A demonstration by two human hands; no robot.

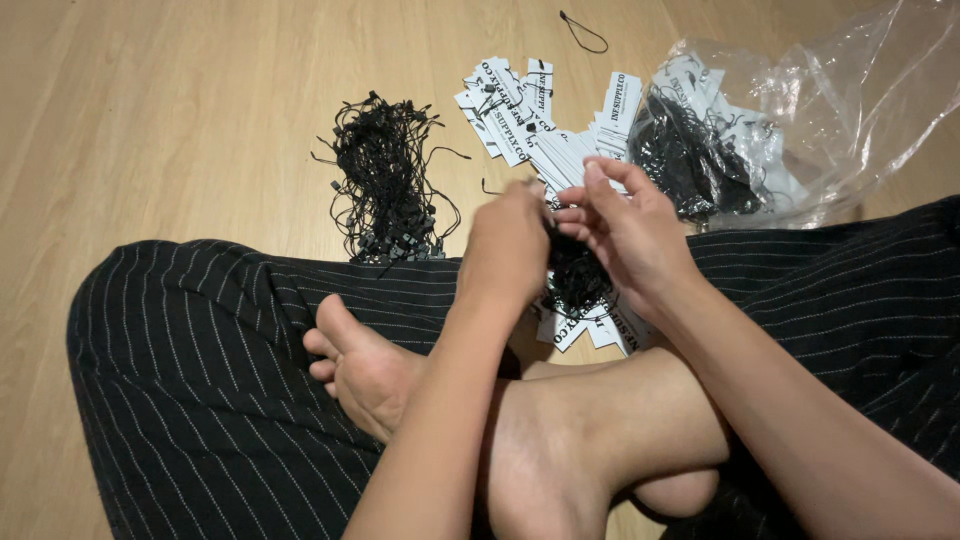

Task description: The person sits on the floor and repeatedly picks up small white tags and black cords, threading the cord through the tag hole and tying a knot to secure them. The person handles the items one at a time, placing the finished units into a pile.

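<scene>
both hands, left hand [507, 245] and right hand [632, 232], pinch white tags [560, 160]; black strings [575, 275] half hidden behind fingers.

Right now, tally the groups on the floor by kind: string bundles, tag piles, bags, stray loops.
Loose black string bundles: 1
White tag piles on the floor: 1
Clear plastic bags (tags and strings inside): 1
Stray single string loops: 1
Bunches of tags and strings held by left hand and right hand: 1
Total: 5 groups; single pieces are too many and tangled to count.
</scene>
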